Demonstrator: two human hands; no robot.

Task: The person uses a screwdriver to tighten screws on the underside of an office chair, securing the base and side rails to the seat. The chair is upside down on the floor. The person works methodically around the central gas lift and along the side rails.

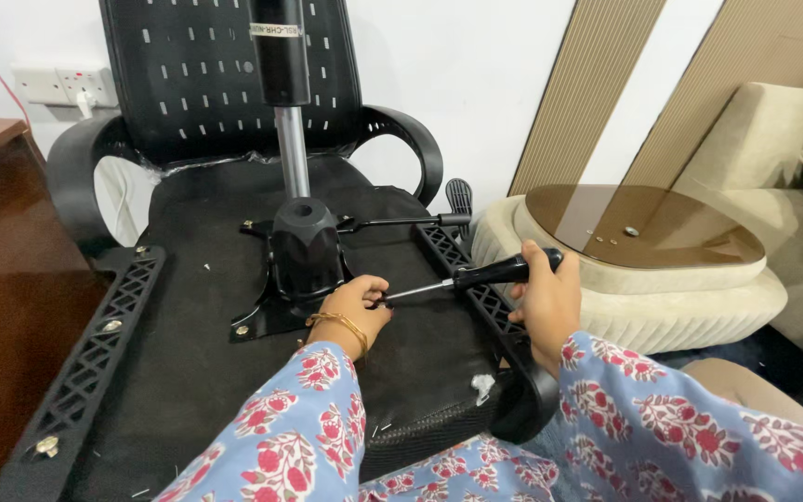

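A black office chair (188,372) lies upside down, its seat underside facing me. A black tilt mechanism (304,251) with a chrome gas cylinder (292,149) is bolted to the middle of it. My right hand (546,302) grips the black handle of a screwdriver (490,274), whose shaft points left toward the mechanism plate. My left hand (355,307), with a gold bangle on the wrist, pinches the screwdriver tip at the plate's right edge. Both sleeves are blue with red flowers.
A brown wooden cabinet (2,279) stands at the left. A cream round ottoman with a brown glass top (643,228) sits to the right, a beige sofa (792,149) behind it. A wall socket (62,85) is at the upper left.
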